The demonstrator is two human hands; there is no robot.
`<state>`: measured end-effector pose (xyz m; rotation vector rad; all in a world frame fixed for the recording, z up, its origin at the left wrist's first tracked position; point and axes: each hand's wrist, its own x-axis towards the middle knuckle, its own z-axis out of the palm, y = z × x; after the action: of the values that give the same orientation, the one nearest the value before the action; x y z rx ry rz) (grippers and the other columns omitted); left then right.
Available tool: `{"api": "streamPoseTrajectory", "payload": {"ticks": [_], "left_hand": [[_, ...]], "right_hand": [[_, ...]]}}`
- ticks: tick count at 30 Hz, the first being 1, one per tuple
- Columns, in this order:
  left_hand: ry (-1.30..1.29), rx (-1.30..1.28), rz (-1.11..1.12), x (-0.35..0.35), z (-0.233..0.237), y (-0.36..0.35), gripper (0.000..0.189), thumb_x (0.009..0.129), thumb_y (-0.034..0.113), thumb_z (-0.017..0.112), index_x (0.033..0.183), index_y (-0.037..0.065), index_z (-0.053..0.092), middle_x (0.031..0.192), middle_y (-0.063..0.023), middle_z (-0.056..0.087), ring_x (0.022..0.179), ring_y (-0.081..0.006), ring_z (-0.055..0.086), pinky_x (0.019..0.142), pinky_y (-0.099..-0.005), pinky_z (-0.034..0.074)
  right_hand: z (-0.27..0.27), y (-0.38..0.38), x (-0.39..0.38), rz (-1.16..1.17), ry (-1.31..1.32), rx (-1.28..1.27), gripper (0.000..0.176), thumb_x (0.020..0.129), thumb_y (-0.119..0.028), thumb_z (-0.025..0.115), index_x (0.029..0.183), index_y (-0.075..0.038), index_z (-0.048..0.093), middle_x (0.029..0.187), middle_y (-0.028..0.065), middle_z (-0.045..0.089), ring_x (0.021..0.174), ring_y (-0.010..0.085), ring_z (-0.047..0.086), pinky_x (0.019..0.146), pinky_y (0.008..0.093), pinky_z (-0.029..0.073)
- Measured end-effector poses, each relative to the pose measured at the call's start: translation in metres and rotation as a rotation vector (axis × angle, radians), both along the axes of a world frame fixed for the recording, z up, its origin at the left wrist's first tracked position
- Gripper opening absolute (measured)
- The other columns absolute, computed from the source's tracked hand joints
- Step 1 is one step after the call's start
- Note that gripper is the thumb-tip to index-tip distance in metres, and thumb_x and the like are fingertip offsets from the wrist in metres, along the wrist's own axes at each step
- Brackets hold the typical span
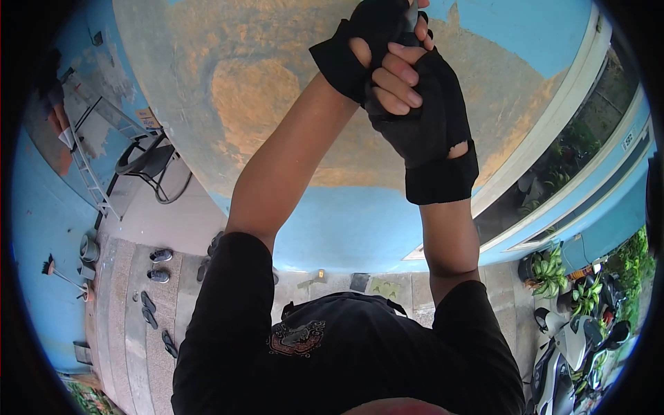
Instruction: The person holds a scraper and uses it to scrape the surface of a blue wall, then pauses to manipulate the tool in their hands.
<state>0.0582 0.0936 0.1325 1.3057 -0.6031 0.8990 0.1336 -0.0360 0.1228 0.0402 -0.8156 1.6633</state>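
Observation:
At the top of the head view, both my hands in black fingerless gloves are raised together against a wall (332, 228) with blue paint and large bare grey-brown patches. My left hand (380, 34) is higher, its fingers closed round a slim grey tool (413, 15). Just below and overlapping it, my right hand (422, 97) is curled into a grip, its fingers folded toward the left. Most of the tool is hidden by the gloves and the frame's top edge, so I cannot tell its exact kind.
To the left are a person (54, 97) by a ladder (88, 169), a black chair (149, 162), shoes (159, 266) and sandals (148, 309). On the right, a window (553, 166), potted plants (548, 268) and a motorbike (564, 353).

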Motion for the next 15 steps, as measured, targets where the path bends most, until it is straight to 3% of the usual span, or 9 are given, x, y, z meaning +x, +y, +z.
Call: {"api": "streamPoseTrajectory", "payload": {"ticks": [3,5,6,8,9,12,13,14,15], "left_hand": [[-0.142,0.136,-0.118,0.003,-0.009,0.002,0.035,0.102,0.030,0.051,0.124,0.003,0.054,0.098,-0.0099,0.061,0.097,-0.0238,0.061,0.094,-0.0339,0.048],[0.165,-0.072,0.102,-0.006,-0.001,-0.009,0.036,0.102,0.031,0.052,0.125,0.003,0.050,0.088,-0.0036,0.057,0.087,-0.0193,0.059,0.089,-0.0325,0.049],[0.164,-0.080,0.098,-0.008,-0.001,-0.018,0.036,0.102,0.031,0.052,0.125,0.003,0.050,0.088,-0.0036,0.057,0.087,-0.0193,0.059,0.089,-0.0325,0.049],[0.094,-0.169,-0.220,-0.014,0.018,-0.046,0.034,0.103,0.031,0.051,0.124,0.005,0.051,0.085,-0.0035,0.057,0.086,-0.0190,0.060,0.087,-0.0325,0.050],[0.139,-0.080,0.139,-0.006,0.006,-0.012,0.032,0.103,0.031,0.051,0.123,0.006,0.052,0.084,-0.0030,0.056,0.085,-0.0184,0.060,0.085,-0.0328,0.051],[0.171,0.010,0.314,-0.005,-0.001,0.000,0.032,0.104,0.032,0.049,0.124,0.007,0.052,0.086,-0.0026,0.057,0.087,-0.0181,0.060,0.084,-0.0332,0.052],[0.121,0.071,0.192,-0.002,0.002,0.026,0.033,0.104,0.033,0.049,0.125,0.006,0.051,0.086,-0.0029,0.059,0.088,-0.0184,0.061,0.083,-0.0337,0.052],[0.000,0.106,-0.120,-0.004,0.013,0.010,0.036,0.103,0.028,0.051,0.128,0.003,0.053,0.100,-0.0099,0.062,0.099,-0.0241,0.061,0.095,-0.0341,0.048],[-0.030,0.096,-0.134,-0.002,0.013,0.003,0.037,0.103,0.028,0.051,0.130,0.003,0.052,0.100,-0.0093,0.062,0.100,-0.0241,0.061,0.095,-0.0343,0.048]], "right_hand": [[-0.009,0.001,0.002,0.000,0.005,0.041,0.018,0.098,-0.001,0.044,0.103,-0.018,0.048,0.062,-0.0020,0.043,0.044,0.0083,0.038,0.041,0.0228,0.031],[-0.009,0.000,0.006,-0.003,-0.046,0.031,0.019,0.098,-0.001,0.046,0.101,-0.019,0.048,0.062,-0.0025,0.043,0.044,0.0081,0.038,0.042,0.0226,0.031],[-0.007,-0.002,0.005,-0.006,-0.047,0.023,0.019,0.098,-0.001,0.046,0.101,-0.019,0.048,0.062,-0.0025,0.043,0.044,0.0081,0.038,0.042,0.0226,0.031],[0.002,0.000,0.002,0.011,-0.012,0.046,0.021,0.097,-0.001,0.048,0.098,-0.021,0.049,0.061,-0.0032,0.042,0.044,0.0082,0.038,0.042,0.0226,0.031],[-0.003,-0.001,0.003,0.012,-0.008,0.042,0.021,0.097,-0.001,0.048,0.098,-0.021,0.049,0.061,-0.0032,0.042,0.044,0.0082,0.038,0.042,0.0226,0.031],[-0.001,0.007,0.010,-0.013,-0.082,0.056,0.022,0.096,0.000,0.049,0.095,-0.022,0.049,0.060,-0.0038,0.042,0.044,0.0081,0.039,0.042,0.0227,0.031],[0.003,0.012,0.008,0.015,-0.047,0.038,0.023,0.095,0.001,0.050,0.095,-0.022,0.049,0.060,-0.0039,0.043,0.044,0.0080,0.039,0.042,0.0228,0.031],[0.006,0.010,0.004,0.044,-0.010,0.015,0.024,0.094,0.002,0.050,0.095,-0.022,0.049,0.060,-0.0040,0.043,0.044,0.0079,0.039,0.042,0.0229,0.031],[0.012,0.004,0.002,-0.028,-0.027,0.027,0.024,0.093,0.002,0.051,0.093,-0.022,0.049,0.061,-0.0037,0.043,0.044,0.0078,0.039,0.042,0.0230,0.031]]}}
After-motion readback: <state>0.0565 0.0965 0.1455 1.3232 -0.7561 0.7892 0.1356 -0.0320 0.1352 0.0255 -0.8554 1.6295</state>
